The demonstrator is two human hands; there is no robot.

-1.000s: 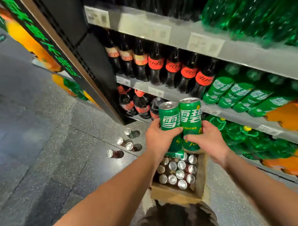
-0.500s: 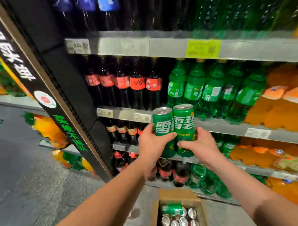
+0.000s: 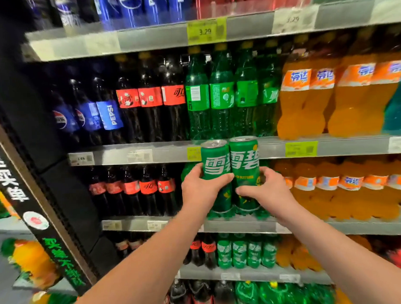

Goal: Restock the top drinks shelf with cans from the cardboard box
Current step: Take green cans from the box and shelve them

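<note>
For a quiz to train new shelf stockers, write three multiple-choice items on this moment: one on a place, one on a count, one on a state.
1. On the shelf whose edge runs behind the can tops, the green bottles stand:
A. between the red-labelled cola bottles and the orange bottles
B. at the far left end
C. right of the orange bottles

2. How many green cans are held?
A. one
B. two
C. four

3. The held cans are:
A. lying on their sides
B. stacked one on the other
C. upright, side by side

Key:
1 A: cola stands to their left and orange to their right.
2 B: the left hand grips one and the right hand grips the other.
3 C: both silver tops face up at nearly the same height.
</note>
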